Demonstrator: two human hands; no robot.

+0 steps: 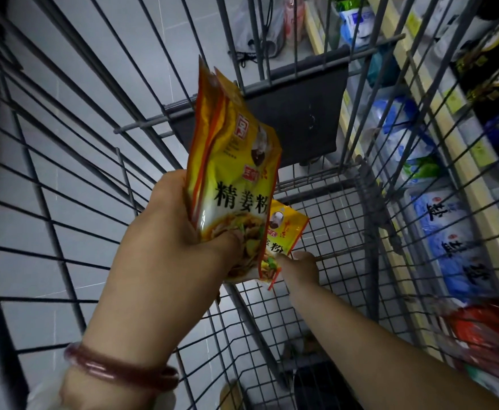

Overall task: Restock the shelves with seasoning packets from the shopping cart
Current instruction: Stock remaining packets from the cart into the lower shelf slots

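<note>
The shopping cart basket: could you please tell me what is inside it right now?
Inside the cart, the right hand pinches one yellow seasoning packet near the wire floor. The left hand and its packet stack cover part of the floor.

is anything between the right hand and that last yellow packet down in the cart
Nothing visible does. The right hand already touches the lower edge of the yellow packet inside the cart. The left hand holds a bunch of the same packets above it, partly covering it from this view only.
</note>
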